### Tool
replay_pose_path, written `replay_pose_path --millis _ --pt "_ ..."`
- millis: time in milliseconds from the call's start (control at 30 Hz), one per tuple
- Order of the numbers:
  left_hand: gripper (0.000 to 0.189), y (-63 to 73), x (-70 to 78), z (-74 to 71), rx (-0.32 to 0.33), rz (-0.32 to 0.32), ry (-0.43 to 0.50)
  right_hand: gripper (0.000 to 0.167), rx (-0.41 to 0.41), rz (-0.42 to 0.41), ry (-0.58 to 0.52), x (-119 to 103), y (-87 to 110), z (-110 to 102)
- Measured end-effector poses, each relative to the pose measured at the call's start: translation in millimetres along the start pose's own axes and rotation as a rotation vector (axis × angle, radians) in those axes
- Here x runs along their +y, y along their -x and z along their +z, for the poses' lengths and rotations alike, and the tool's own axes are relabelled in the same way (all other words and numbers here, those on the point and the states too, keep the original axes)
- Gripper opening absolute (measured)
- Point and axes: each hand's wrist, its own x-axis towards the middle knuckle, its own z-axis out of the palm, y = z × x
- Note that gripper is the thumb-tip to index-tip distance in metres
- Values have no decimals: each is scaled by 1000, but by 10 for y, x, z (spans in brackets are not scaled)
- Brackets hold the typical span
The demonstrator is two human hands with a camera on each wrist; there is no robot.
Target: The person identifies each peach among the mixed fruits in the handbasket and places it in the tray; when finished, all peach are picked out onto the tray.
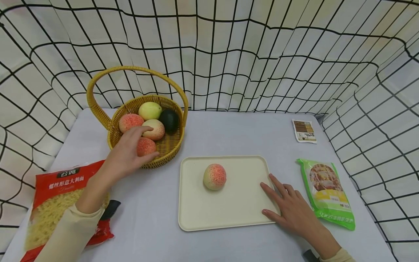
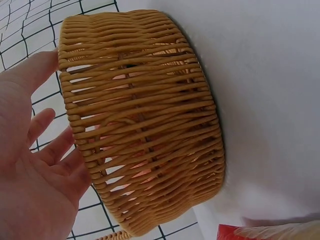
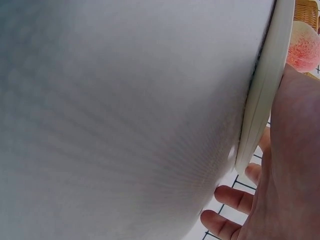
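Note:
My left hand reaches over the near left rim of a wicker basket, thumb and fingers spread apart. Between them shows a red peach. In the left wrist view, the basket wall hides whatever the fingertips reach inside. My right hand rests at the right edge of a cream tray, its fingers spread and straight over the rim. One peach sits on the tray, left of its middle. Also in the basket are two more peaches, a yellow-green fruit and a dark green avocado.
Left of the tray lies a red pasta bag, partly under my left forearm. A green food packet lies beyond my right hand, and a small sachet at the back right. Black netting surrounds the table's back and sides.

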Motion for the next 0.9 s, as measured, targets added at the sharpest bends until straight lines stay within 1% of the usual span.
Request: replay_pose_path --millis 333,467,900 --pt "74 15 -57 -20 -10 -23 -12 81 7 -11 4 17 2 14" --pt "74 22 -73 -13 -21 -42 -23 82 5 -11 6 18 5 17" --pt "74 28 -118 6 -46 -153 -62 82 2 -9 7 16 -2 13"
